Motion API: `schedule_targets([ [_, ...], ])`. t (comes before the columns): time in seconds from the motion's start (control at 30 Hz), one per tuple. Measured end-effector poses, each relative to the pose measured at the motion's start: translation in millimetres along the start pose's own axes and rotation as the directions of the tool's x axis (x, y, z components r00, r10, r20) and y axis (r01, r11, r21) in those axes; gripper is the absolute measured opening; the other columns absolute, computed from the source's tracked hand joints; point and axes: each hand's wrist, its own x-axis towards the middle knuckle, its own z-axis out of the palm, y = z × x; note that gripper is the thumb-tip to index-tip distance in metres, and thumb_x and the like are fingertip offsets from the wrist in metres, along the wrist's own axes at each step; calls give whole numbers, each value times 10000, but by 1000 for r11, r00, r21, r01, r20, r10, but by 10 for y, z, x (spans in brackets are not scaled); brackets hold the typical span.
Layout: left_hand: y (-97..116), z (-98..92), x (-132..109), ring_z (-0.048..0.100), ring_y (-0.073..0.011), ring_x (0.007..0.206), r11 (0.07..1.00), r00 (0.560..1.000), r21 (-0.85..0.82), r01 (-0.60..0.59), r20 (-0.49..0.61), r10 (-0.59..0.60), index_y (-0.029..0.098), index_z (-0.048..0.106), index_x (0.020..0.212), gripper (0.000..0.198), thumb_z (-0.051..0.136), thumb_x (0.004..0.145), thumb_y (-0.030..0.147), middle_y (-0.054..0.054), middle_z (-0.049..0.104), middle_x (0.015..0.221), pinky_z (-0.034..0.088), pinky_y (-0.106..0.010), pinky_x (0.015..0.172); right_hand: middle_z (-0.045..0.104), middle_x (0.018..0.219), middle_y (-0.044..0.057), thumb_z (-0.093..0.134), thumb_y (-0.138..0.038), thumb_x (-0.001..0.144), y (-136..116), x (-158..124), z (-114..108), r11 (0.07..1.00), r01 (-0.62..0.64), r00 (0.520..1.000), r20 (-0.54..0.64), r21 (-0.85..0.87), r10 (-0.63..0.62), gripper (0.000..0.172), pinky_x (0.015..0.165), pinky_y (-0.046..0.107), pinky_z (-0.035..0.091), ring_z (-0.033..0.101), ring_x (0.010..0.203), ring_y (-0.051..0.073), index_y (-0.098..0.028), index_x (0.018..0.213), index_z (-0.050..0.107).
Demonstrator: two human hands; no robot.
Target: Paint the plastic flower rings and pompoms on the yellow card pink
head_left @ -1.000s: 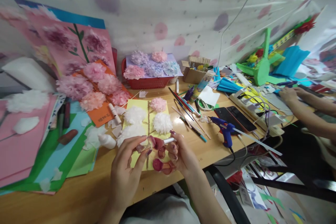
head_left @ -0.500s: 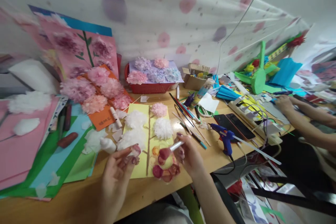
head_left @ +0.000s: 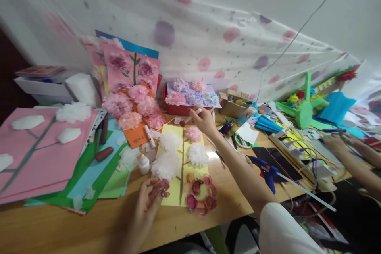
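Note:
My right hand (head_left: 203, 120) grips a makeup brush (head_left: 188, 119) with reddish bristles, held out over the far end of the yellow card, in front of the red basket. Lower down, my left hand (head_left: 151, 196) pinches a small pinkish piece (head_left: 165, 183) whose kind I cannot make out. A flower-shaped clear palette (head_left: 201, 208) of pink, red and orange colours lies on the near right corner of the yellow card (head_left: 172, 200). White tissue-paper flowers (head_left: 166, 164) and one pink paper flower (head_left: 193, 134) are on that card, beside a brown painted stem.
A white glue bottle (head_left: 144, 164) stands beside the card. Rightward lie a blue glue gun (head_left: 264, 170), two phones (head_left: 282, 162) and a power strip (head_left: 293, 149). Behind are a red basket (head_left: 178, 109) and pink paper flowers (head_left: 147, 106). Another person's hands (head_left: 336, 143) are at far right.
My right hand has moved away from the palette, up and forward, carrying the brush. My left hand still pinches the small piece near the card. The camera's view has shifted leftward and upward.

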Motion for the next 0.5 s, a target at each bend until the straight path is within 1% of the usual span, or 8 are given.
schedule_targets([
  [0.07, 22, 1, 0, 748, -277, 894, 1000, 1000, 14, -5, 24, 5, 206, 587, 1045, 601, 797, 664, 620, -137, 763, 1034, 593, -405, 840, 583, 599, -13, 486, -444, 930, 21, -16, 75, 999, 4, 1000, 28, -36, -3, 337, 544, 243, 325, 517, 573, 132, -212, 687, 487],
  [0.13, 47, 10, -9, 747, -282, 898, 1000, 999, 19, -4, 51, 3, 207, 596, 1041, 592, 799, 662, 613, -140, 761, 1030, 592, -407, 842, 616, 593, -11, 540, -429, 921, 13, -101, 189, 998, 22, 989, 146, -57, -13, 323, 536, 234, 336, 536, 548, 128, -204, 690, 526],
  [0.2, 63, 22, -17, 746, -285, 899, 1000, 998, 24, -1, 57, 0, 210, 594, 1030, 599, 802, 649, 623, -142, 758, 1032, 591, -412, 846, 628, 551, -19, 615, -416, 899, -4, -192, 316, 997, 43, 959, 282, -71, -21, 310, 523, 222, 352, 549, 505, 122, -199, 684, 568],
  [0.23, 65, 25, -20, 744, -287, 910, 1000, 999, 29, 2, 53, -4, 211, 590, 1027, 610, 802, 641, 633, -146, 756, 1041, 590, -415, 851, 636, 544, -18, 629, -403, 901, -10, -223, 369, 995, 50, 947, 321, -82, -21, 297, 525, 219, 360, 559, 498, 121, -196, 693, 585],
  [0.27, 61, 26, -21, 741, -292, 931, 999, 999, 32, 5, 48, -7, 211, 586, 1028, 622, 800, 636, 643, -150, 752, 1057, 588, -416, 858, 654, 558, -9, 622, -384, 916, -13, -242, 410, 994, 55, 942, 335, -99, -18, 277, 535, 217, 368, 575, 509, 124, -194, 717, 601],
  [0.37, 22, 6, -14, 728, -294, 994, 999, 997, 38, 3, 72, -6, 213, 571, 1047, 633, 785, 650, 658, -157, 741, 1097, 581, -408, 878, 722, 677, 32, 555, -315, 974, -18, -247, 455, 986, 66, 950, 313, -151, -15, 219, 583, 218, 382, 626, 596, 135, -185, 811, 621],
  [0.5, -49, -30, -1, 730, -261, 955, 997, 991, 60, -42, 126, 34, 216, 569, 1027, 546, 738, 729, 641, -133, 741, 1081, 572, -394, 887, 722, 662, 18, 625, -321, 945, -50, -261, 436, 980, 111, 919, 392, -163, -39, 214, 569, 208, 375, 625, 575, 128, -183, 781, 624],
])
